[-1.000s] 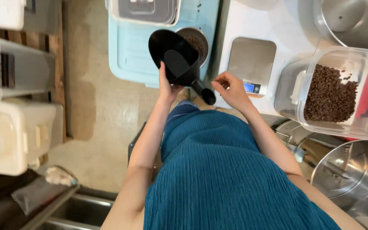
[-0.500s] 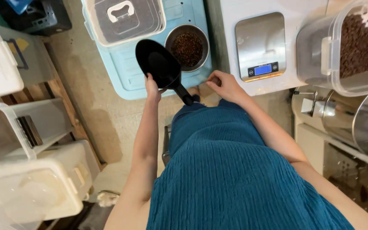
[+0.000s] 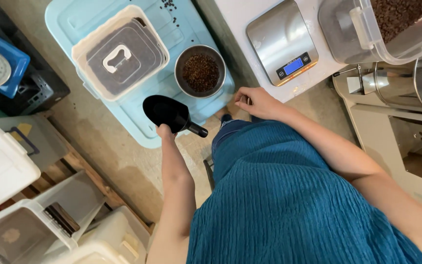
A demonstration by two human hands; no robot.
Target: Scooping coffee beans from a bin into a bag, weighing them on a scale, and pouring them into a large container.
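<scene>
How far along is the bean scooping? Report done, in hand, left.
Done: the metal bowl holds beans, and the white bin beside it is lidded. In hand: the left hand holds the black scoop, which looks empty; the right hand rests by the scale. Left: the bowl is not on the scale yet.

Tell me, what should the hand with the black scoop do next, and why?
Probably swing the black scoop in the left hand toward the metal bowl. The scoop looks empty and sits just beside the bowl of brown beans, on the light blue bin lid. The right hand holds nothing clearly visible.
</scene>
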